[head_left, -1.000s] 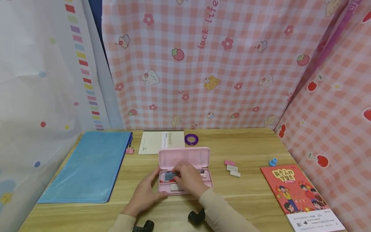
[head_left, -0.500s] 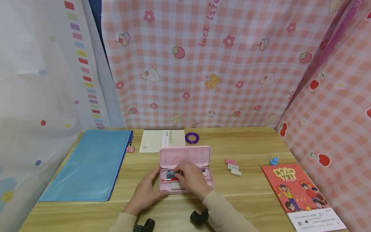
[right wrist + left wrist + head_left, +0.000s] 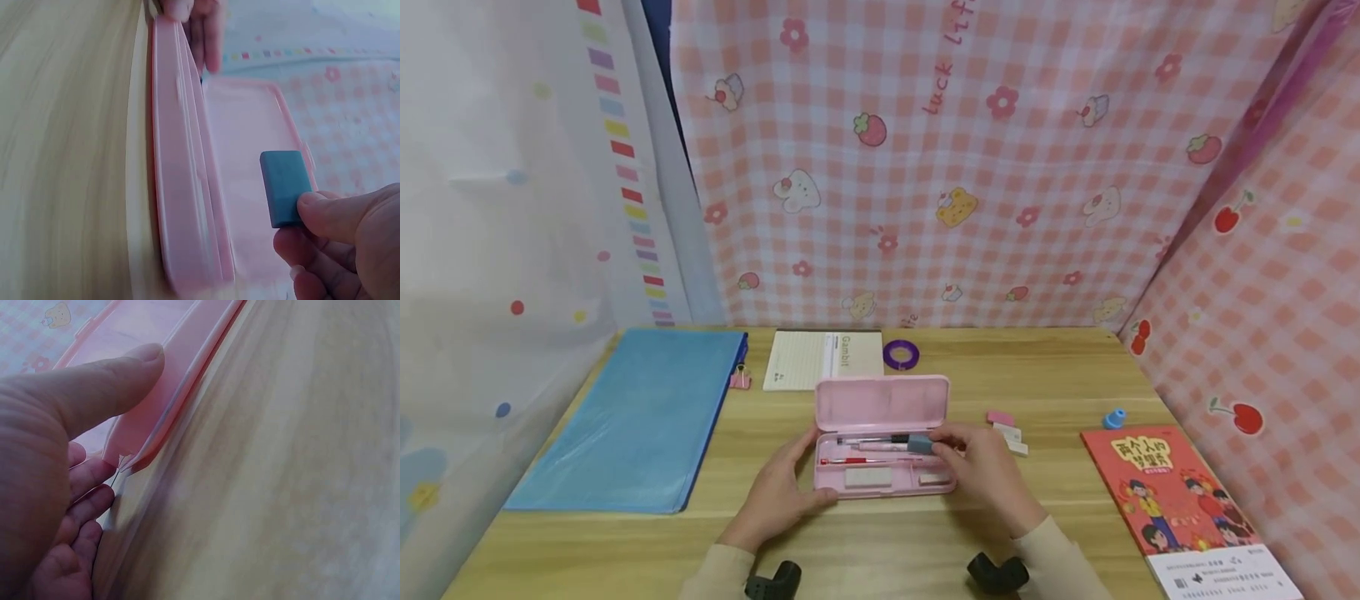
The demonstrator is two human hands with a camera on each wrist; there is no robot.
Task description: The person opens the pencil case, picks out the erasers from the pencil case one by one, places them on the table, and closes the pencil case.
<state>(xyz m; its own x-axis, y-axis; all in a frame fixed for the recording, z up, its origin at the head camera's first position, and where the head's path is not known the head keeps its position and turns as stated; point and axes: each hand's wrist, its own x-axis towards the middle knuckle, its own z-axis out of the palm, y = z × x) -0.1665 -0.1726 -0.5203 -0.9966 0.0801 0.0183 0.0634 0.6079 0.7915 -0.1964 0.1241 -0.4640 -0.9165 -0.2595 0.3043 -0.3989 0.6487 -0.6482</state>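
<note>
A pink pencil case (image 3: 882, 403) lies on the table with its lid raised at the back. Thumb and fingers of my left hand (image 3: 777, 495) hold its left end, the thumb along the front wall in the left wrist view. Between thumb and fingers my right hand (image 3: 988, 473) pinches a blue-grey eraser (image 3: 284, 184), above the right part of the case. Inside the back compartment are a black-gripped pen (image 3: 868, 439) and a red pen (image 3: 842, 461). A white eraser (image 3: 868, 477) occupies the front left compartment, and a smaller pale block (image 3: 933, 479) the front right one.
Right of the case sit a pink eraser (image 3: 1000, 417) and two white ones. Farther right are a blue bottle-shaped item (image 3: 1115, 418) and a red book (image 3: 1180, 487). A notebook (image 3: 805, 360), purple tape ring (image 3: 901, 355), pink binder clip (image 3: 741, 379) and blue folder (image 3: 640, 417) lie behind and left.
My right hand has moved from the middle of the case to its right end, carrying the blue-grey eraser. The pens and white eraser now show more. The left hand keeps its hold.
</note>
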